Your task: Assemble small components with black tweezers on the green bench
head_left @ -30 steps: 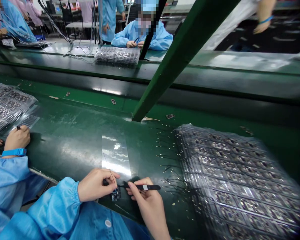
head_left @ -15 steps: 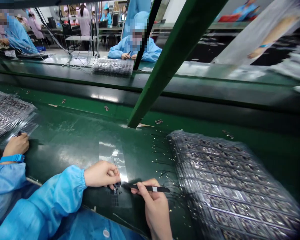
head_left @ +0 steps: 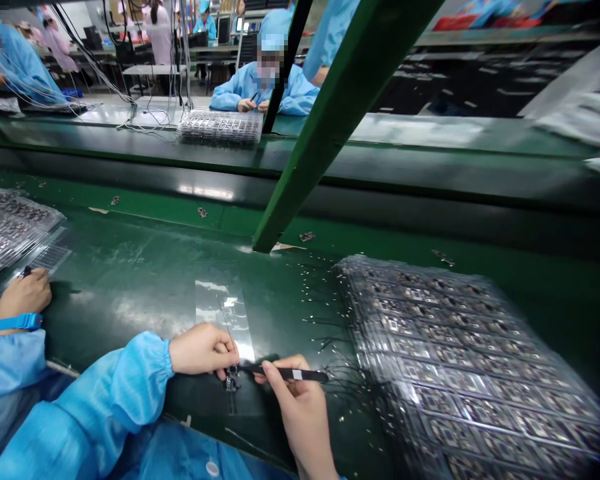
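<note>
My left hand (head_left: 206, 350) is closed in a pinch, with a thin dark cable (head_left: 226, 312) running up from its fingertips. Just below those fingertips lies a small circuit board (head_left: 233, 380) on a clear plastic sheet (head_left: 207, 303). My right hand (head_left: 303, 403) grips black tweezers (head_left: 307, 376) with a pale band. Their tips point left and meet the board's edge close to my left fingers; the exact contact is too small to make out. To the right of the tweezers, several thin black cables (head_left: 325, 321) with shiny ends lie spread on the green table.
Stacked clear trays of circuit boards (head_left: 445, 347) fill the right side. A slanted green post (head_left: 325, 147) rises behind my hands. Small parts (head_left: 307, 237) lie on the green strip beyond. At left, a co-worker's hand (head_left: 27, 293) works beside another tray stack (head_left: 10, 230).
My right hand and the tweezers have shifted slightly left, closer to the board. The small parts on the green strip have moved left. My left hand keeps its pinch.
</note>
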The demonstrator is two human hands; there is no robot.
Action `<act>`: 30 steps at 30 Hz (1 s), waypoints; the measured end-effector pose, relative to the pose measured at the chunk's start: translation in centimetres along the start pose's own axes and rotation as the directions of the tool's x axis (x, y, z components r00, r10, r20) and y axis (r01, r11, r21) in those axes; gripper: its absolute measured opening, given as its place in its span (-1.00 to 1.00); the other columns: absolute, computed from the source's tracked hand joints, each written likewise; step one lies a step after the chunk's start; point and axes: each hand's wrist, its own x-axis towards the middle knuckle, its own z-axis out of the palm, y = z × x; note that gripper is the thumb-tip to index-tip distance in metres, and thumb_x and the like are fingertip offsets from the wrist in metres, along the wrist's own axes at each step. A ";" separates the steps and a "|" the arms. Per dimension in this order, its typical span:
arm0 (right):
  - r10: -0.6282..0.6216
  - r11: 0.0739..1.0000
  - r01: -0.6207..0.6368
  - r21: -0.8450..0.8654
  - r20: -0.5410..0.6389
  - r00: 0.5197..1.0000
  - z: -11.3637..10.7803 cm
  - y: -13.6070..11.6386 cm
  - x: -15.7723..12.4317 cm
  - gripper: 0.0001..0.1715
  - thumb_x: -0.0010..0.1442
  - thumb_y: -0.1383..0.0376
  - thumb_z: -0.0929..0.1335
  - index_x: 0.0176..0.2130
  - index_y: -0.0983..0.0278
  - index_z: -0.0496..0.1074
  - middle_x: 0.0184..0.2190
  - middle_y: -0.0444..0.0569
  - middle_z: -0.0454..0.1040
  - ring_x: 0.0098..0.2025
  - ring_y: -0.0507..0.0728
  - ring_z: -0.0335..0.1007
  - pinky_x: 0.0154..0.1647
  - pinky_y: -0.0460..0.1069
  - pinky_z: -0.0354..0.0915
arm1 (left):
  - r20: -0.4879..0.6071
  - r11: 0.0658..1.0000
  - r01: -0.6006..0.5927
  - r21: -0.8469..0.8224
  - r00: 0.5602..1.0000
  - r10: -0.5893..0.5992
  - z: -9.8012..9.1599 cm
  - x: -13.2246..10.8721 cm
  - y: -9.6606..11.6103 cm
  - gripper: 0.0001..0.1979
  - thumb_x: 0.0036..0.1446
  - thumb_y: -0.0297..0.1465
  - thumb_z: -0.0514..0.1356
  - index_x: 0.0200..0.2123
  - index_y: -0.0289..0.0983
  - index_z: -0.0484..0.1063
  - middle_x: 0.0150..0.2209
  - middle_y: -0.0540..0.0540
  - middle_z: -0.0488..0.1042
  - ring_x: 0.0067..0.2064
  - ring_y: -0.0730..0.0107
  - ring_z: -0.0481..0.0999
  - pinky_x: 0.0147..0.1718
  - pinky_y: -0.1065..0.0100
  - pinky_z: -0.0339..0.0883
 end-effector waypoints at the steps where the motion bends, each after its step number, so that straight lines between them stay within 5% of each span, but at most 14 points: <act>1: 0.001 1.000 -0.001 0.001 -0.004 1.000 0.0 0.1 0.0 -0.53 -0.07 -0.04 0.47 -0.47 0.27 0.33 -0.61 -0.07 0.47 -0.49 0.13 0.48 -0.41 -0.03 0.41 | -0.002 1.000 -0.005 0.002 1.000 0.005 0.0 0.0 0.0 -0.82 0.09 -0.35 0.17 -0.33 -0.37 0.46 -0.56 -0.05 0.50 -0.53 0.41 0.51 -0.58 0.53 0.27; 30: 0.000 1.000 0.000 -0.019 0.016 1.000 -0.2 0.4 -0.1 -0.60 0.02 0.03 0.46 -0.45 0.28 0.34 -0.57 -0.08 0.48 -0.45 0.12 0.48 -0.38 -0.04 0.41 | -0.006 1.000 -0.030 0.004 1.000 0.030 0.0 -0.2 0.1 -0.82 0.10 -0.34 0.17 -0.35 -0.36 0.46 -0.57 -0.02 0.51 -0.48 0.40 0.54 -0.47 0.49 0.30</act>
